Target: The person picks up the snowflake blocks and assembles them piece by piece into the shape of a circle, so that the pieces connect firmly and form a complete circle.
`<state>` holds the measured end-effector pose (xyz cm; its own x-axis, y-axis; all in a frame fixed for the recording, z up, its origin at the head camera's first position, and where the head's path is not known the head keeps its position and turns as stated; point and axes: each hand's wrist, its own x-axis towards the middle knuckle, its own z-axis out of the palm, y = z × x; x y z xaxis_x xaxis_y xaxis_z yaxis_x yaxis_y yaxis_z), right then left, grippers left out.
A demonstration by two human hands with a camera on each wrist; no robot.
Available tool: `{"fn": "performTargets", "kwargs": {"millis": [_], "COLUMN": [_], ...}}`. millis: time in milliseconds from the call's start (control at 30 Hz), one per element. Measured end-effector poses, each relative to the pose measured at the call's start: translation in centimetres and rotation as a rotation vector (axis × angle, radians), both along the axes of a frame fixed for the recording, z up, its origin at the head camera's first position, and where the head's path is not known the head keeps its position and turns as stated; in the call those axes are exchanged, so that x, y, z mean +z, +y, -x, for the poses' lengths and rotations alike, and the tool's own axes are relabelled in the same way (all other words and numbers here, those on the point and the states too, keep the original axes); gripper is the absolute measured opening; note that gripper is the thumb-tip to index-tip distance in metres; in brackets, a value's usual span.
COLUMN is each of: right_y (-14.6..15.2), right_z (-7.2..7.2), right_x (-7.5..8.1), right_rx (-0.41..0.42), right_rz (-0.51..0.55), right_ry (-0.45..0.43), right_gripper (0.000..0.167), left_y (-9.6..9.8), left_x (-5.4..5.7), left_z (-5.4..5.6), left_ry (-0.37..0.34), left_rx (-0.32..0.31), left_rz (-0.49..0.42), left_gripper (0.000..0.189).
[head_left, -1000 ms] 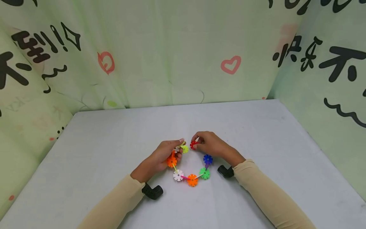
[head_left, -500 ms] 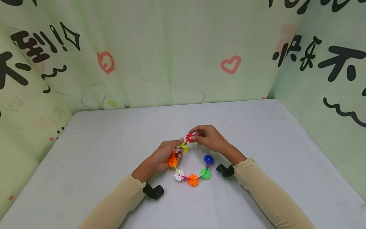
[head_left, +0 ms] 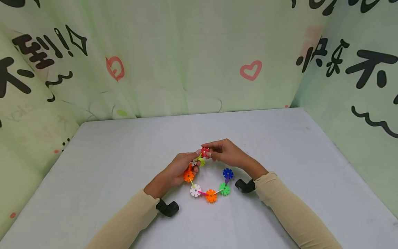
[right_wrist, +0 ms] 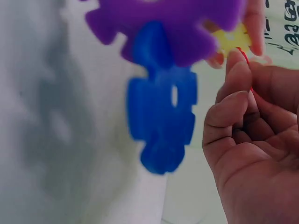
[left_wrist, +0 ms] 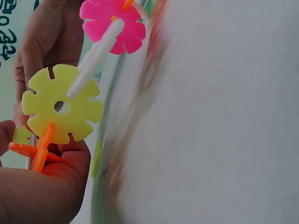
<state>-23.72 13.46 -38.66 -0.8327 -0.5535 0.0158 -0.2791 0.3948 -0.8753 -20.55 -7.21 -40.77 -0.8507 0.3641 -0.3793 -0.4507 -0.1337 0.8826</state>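
Note:
A curved chain of notched plastic snowflake discs [head_left: 211, 196] runs between the two hands in the head view. My left hand [head_left: 178, 167] grips its left end, where a white disc and a yellow disc [head_left: 202, 162] show by the fingertips. Pinched between the thumb and fingers of my right hand [head_left: 225, 152], a red disc [head_left: 204, 151] overlaps the yellow end. The chain's other end, a blue disc [head_left: 228, 173] on a purple one, hangs free below the right hand. In the left wrist view, an orange disc [left_wrist: 43, 149] slots into a yellow one; the left palm partly hides it.
A white-covered table [head_left: 124, 145] lies beneath the hands. Patterned pale green curtains [head_left: 186, 69] enclose its back and sides. Black camera mounts [head_left: 167, 208] stick out from both wrists, close to the chain.
My right hand has brought the red disc up and leftward, then slightly down, onto the yellow end of the chain. My left hand keeps its grip and has barely shifted.

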Motion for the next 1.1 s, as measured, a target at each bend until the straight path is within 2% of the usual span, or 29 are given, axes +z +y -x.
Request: {"fn": "performTargets", "kwargs": {"millis": [267,533,700,867,1033,1100], "right_y": [-0.6,-0.8,-0.4,-0.2,-0.6,-1.0], "right_z": [-0.1,-0.1,0.0,0.4,0.7,0.7], "right_x": [-0.4,-0.5,-0.4,-0.5,-0.9,-1.0], "right_rx": [-0.014,-0.021,0.015,0.013,0.029,0.030], "right_rz": [0.024,0.031,0.025,-0.065,-0.202,-0.234], "right_ry": [-0.003,-0.032,-0.031,0.028,0.073,0.066], "right_gripper": [0.038,0.039,0.041,0.041,0.034,0.033], "left_y": [-0.1,-0.4,-0.5,-0.7,-1.2,-1.4], "left_x": [-0.2,-0.2,-0.2,-0.3,0.0,0.2], "left_z": [0.1,-0.1,-0.1,0.0,-0.2,-0.3], "left_ry": [0.022,0.015,0.010,0.021,0.012,0.013], "left_rx": [-0.030,-0.018,-0.002,0.022,0.083,0.106], "left_rz": [-0.015,-0.002,0.014,0.068,0.129,0.146], "left_gripper": [0.042,0.043,0.042,0.036,0.033,0.033]}}
